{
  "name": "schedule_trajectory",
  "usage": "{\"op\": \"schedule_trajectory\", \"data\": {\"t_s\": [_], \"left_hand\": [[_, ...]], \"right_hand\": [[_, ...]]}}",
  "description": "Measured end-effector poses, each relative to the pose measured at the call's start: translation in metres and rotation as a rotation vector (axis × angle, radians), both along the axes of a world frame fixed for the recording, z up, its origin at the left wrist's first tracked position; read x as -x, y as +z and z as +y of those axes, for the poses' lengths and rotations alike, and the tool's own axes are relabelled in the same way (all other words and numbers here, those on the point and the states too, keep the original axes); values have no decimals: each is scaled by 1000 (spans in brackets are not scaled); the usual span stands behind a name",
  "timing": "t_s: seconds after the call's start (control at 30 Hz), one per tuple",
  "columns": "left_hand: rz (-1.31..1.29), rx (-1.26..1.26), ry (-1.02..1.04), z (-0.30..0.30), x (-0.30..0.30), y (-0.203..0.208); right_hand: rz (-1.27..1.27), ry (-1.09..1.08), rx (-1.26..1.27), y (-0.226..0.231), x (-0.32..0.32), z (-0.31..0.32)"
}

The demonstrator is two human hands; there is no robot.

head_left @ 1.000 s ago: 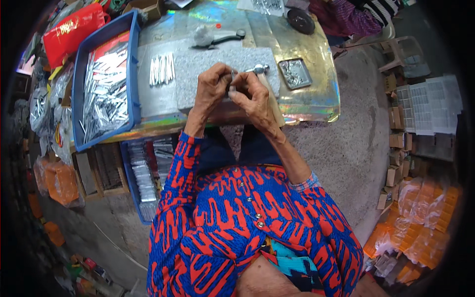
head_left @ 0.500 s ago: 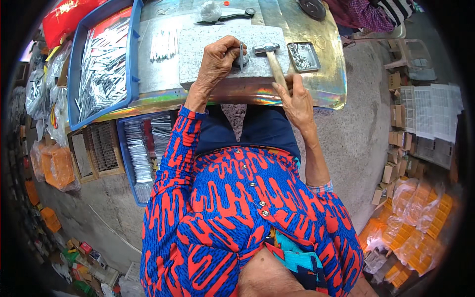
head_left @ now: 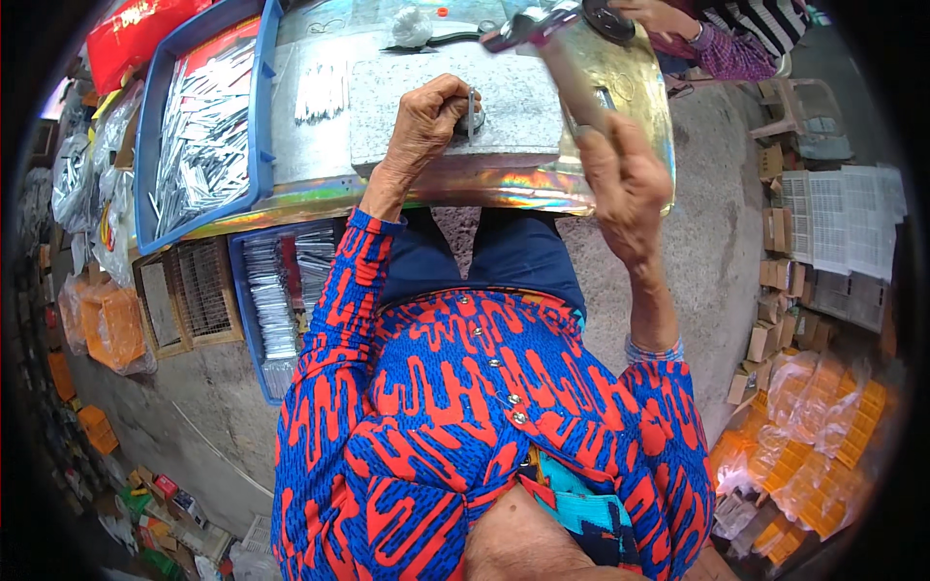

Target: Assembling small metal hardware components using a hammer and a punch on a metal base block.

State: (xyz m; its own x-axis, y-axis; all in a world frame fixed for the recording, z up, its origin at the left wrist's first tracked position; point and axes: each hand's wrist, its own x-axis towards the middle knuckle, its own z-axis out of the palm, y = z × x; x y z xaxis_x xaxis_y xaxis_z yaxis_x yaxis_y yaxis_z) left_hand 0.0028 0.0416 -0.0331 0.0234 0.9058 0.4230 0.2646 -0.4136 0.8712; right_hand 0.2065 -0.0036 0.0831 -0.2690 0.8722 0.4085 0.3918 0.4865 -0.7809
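Observation:
On the speckled stone block [head_left: 397,102], my left hand [head_left: 426,114] pinches a thin metal strip [head_left: 472,114] and holds it upright by a small dark round piece [head_left: 482,120]. My right hand [head_left: 628,189] is closed around the wooden handle of a hammer [head_left: 565,77], raised above the right side of the block. The hammer's head is smeared by motion and hangs over the far right of the table. Beneath the raised hammer, the small dark tray of metal bits is mostly hidden.
A blue bin [head_left: 262,116] heaped with metal strips stands at left, beside a row of thin white sticks [head_left: 322,89]. A dark-handled tool [head_left: 455,34] and a plastic bundle [head_left: 413,26] lie behind the block. At far right, another person's hand [head_left: 664,17] rests near a dark round object [head_left: 610,19].
My right hand has lifted the hammer up and to the right, away from the block. The other person's hand has come into view at the far right. My left hand stays in place.

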Motion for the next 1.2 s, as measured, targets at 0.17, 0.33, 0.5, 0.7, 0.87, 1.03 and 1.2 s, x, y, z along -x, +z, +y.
{"op": "schedule_trajectory", "data": {"t_s": [0.17, 0.33, 0.5, 0.7, 0.87, 1.03, 1.2], "left_hand": [[-45, -9, -20, 1, 0, 1], [56, 29, 33, 2, 5, -4], [52, 16, 33, 4, 4, -6], [-65, 19, 14, 2, 0, 1], [-333, 201, 26, 3, 6, 10], [-647, 330, -57, -8, 11, 24], [-829, 523, -156, -17, -6, 35]], "right_hand": [[63, 0, -585, -30, 0, 14], [-424, -43, -242, -46, 0, 8], [-230, -85, -183, -67, -3, 9], [335, -52, 663, -101, -3, 5], [20, -35, 619, -110, -18, 10], [-430, -261, 19, -82, -15, 19], [310, 101, 337, -44, 21, 40]]}}
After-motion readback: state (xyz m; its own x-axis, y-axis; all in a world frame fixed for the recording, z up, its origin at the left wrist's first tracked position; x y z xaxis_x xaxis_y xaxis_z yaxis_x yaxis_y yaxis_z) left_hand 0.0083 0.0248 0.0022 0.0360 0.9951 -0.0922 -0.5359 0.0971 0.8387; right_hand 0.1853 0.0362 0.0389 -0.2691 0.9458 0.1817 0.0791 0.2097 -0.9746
